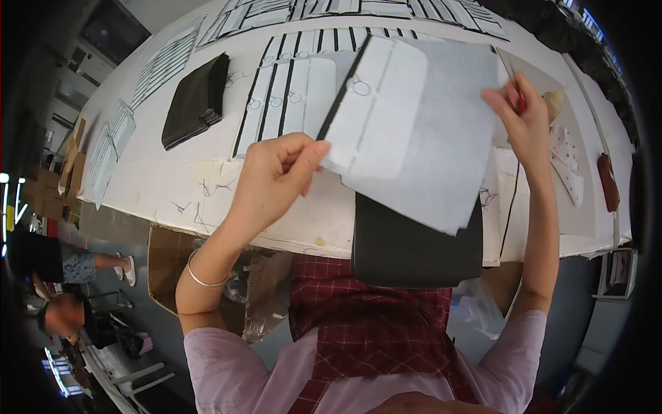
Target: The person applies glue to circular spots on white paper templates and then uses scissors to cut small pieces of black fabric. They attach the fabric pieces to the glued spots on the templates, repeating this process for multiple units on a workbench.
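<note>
Just now the left hand [279, 176] has thumb and fingers pinched on the lower left corner of a pale grey panel [448, 131] with a black strip down its left edge. Across from it, the right hand [527, 121] is half curled around a small red thing [521, 103], its thumb at the panel's upper right edge; I can't tell from here how firmly that thumb presses. The panel hangs tilted between the two hands, above the front of the white table [310, 214]. Beneath it a black flat piece [417, 248] juts over the table's near edge, toward the red checked apron [372, 328]. Behind it lie rows of similar panels [314, 90], strips and ring shapes showing, and to their left a dark stack [195, 103]. Loose threads [181, 208] dot the bare tabletop nearby. On the right sits a dotted cloth [569, 176]. Under the table stands an open cardboard box [265, 293]; off to the left I see a person [77, 265] in patterned shorts.
</note>
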Tool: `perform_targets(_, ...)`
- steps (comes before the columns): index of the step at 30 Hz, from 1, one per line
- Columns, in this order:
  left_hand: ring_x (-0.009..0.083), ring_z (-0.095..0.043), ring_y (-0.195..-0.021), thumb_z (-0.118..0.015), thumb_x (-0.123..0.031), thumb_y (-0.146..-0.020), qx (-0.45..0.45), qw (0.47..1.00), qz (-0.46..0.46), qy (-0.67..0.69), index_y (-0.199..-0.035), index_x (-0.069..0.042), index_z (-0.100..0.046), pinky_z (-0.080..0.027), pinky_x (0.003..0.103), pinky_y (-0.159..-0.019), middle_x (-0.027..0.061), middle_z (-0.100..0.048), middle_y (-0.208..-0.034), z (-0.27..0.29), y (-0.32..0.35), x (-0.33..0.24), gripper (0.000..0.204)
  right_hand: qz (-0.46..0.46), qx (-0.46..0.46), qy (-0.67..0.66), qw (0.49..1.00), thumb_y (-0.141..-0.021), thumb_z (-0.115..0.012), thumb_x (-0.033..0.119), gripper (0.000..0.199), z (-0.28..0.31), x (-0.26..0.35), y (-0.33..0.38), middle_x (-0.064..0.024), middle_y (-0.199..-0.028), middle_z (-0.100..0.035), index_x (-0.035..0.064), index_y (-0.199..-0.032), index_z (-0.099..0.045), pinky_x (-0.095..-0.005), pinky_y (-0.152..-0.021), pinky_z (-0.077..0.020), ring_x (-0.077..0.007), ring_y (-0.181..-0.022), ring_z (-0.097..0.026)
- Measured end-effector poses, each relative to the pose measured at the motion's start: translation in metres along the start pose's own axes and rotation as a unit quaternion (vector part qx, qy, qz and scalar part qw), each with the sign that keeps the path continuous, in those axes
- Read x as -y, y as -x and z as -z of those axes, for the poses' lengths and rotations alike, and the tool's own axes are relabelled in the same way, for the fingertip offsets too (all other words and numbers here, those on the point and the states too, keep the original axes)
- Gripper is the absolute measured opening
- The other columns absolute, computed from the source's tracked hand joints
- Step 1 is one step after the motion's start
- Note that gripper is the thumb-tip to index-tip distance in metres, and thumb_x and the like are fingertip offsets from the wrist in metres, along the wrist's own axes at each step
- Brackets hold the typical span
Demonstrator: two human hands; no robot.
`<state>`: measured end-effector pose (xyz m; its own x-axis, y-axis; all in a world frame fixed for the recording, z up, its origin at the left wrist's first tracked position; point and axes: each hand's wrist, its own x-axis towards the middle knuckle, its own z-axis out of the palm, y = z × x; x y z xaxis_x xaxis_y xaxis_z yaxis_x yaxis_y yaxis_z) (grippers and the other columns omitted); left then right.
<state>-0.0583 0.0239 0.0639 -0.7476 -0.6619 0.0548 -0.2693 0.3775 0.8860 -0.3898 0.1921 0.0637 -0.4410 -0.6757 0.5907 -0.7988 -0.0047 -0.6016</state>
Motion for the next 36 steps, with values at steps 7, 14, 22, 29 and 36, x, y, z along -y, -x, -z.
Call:
perform_targets(7,0.0092,-0.047,-0.044,-0.065,-0.030,-0.099,-0.060,0.985,0.024,-0.160,-0.067,0.000,-0.063,-0.037,0.028,-0.046,0.0014,-0.052,-0.049,-0.002,-0.040,0.080,0.044,0.028,0.069,0.057,0.996,-0.092,-0.074,0.032,0.043,-0.096,-0.043,-0.071,-0.0043,-0.066,-0.039,0.0029,-0.080,-0.045,-0.0313,-0.059,-0.0358,-0.0166,-0.064,-0.036)
perform_targets(14,0.0340,-0.059,-0.054,-0.064,-0.026,-0.091,-0.091,0.926,-0.007,-0.366,-0.066,0.002,-0.065,-0.046,0.042,-0.055,0.0178,-0.059,-0.058,-0.013,-0.046,0.084,0.037,-0.034,0.123,0.065,0.990,-0.091,-0.072,0.036,0.043,-0.050,-0.031,-0.013,-0.0058,-0.064,-0.037,0.0026,-0.080,-0.047,-0.0334,-0.056,-0.0343,-0.0197,-0.061,-0.034)
perform_targets(22,0.0328,-0.063,-0.061,-0.065,-0.027,-0.094,-0.046,0.881,-0.011,-0.471,-0.079,-0.002,-0.069,-0.048,0.040,-0.060,0.0168,-0.063,-0.064,-0.001,-0.048,0.049,0.030,-0.164,0.124,0.040,0.978,-0.095,-0.069,0.032,0.036,0.046,-0.022,0.081,-0.0007,-0.068,-0.036,0.0018,-0.085,-0.051,-0.0287,-0.059,-0.0316,-0.0111,-0.065,-0.034)
perform_targets(29,0.0186,-0.066,-0.084,-0.070,-0.002,-0.090,0.175,0.953,-0.221,-0.113,-0.106,-0.002,-0.066,-0.051,0.030,-0.068,0.0094,-0.068,-0.098,-0.097,-0.047,-0.014,0.017,-0.231,0.024,0.112,0.966,-0.092,-0.073,0.022,0.026,0.085,0.017,0.141,-0.0016,-0.062,-0.042,-0.0003,-0.088,-0.060,-0.0287,-0.052,-0.0311,-0.0105,-0.057,-0.037)
perform_targets(36,0.0221,-0.063,-0.080,-0.070,-0.009,-0.091,0.239,0.906,-0.337,-0.090,-0.099,-0.001,-0.066,-0.051,0.032,-0.071,0.0083,-0.062,-0.091,-0.196,-0.070,-0.017,0.012,-0.193,0.084,0.084,0.974,-0.089,-0.075,0.025,0.026,0.073,0.015,0.153,-0.0067,-0.064,-0.055,0.0015,-0.093,-0.063,-0.0302,-0.055,-0.0405,-0.0179,-0.055,-0.049)
